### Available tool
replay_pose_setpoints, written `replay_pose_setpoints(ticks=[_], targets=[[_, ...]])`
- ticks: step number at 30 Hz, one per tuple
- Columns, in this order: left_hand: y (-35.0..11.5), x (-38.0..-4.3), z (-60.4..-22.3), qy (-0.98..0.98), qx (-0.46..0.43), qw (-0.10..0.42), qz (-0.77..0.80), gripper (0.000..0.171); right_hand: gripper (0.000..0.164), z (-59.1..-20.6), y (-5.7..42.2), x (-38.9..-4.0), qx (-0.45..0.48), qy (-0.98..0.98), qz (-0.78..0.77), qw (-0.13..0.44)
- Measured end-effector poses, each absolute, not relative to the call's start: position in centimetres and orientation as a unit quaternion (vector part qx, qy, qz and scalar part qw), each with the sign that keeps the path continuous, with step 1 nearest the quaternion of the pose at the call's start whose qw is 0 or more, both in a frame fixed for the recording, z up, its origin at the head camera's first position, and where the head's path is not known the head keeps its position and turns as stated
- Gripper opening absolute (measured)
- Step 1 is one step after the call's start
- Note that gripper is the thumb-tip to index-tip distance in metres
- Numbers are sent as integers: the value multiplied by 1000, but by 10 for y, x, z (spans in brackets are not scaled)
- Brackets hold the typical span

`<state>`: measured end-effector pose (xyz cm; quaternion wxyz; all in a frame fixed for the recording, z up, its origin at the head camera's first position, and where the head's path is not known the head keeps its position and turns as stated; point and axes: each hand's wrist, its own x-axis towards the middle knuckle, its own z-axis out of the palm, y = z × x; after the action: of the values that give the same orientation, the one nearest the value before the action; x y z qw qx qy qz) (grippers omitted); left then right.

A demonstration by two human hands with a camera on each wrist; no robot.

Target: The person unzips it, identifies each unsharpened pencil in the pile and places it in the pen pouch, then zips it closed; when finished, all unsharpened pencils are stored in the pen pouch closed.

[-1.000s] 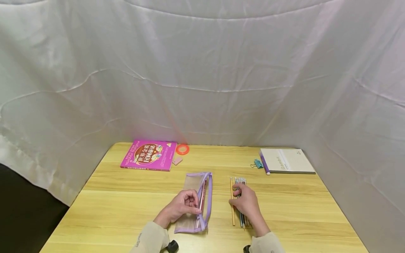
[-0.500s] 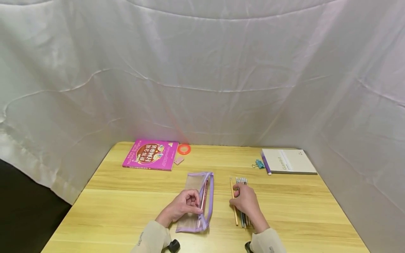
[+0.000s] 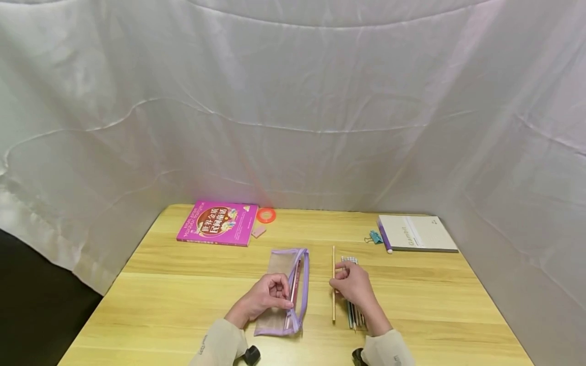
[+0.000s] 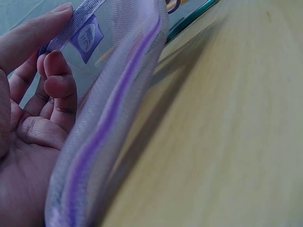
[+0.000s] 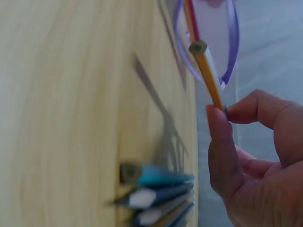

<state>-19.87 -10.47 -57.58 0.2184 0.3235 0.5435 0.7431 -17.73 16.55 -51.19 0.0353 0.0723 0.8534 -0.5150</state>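
A: ok so what had actually changed since half a second earlier?

B: Mostly the yellow pencil. Before, it lay slanted on the table beside the other pencils. By this point the right hand had it up off the wood, pinched between thumb and fingertips near its middle. In the right wrist view its blunt end stuck out past the fingers and its shadow fell well apart from it.

A: And the left hand?

B: Hadn't budged that I could see. Thumb and finger were pinching the rim of the purple mesh pouch, which lay about midway between the table's left and right edges with its mouth gaping. A reddish pencil was inside; couldn't tell what else was, since the hand covered part of it.

A: Rest of the setup?

B: Same as before: pink book by the far left corner, notebook by the far right.

A: Anything you couldn't make out?

B: Yeah, the right hand hid part of the bundle and the right wrist view blurred it, so no count. The table's near edge was cut off too.
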Motion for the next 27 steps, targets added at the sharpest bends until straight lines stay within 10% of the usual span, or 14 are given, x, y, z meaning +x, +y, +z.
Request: replay_pose_setpoints(ticks=[27], targets=[[-105,-199,-576,541,326,222,743,43,58,-515,115,-182,57,726,-684,53]])
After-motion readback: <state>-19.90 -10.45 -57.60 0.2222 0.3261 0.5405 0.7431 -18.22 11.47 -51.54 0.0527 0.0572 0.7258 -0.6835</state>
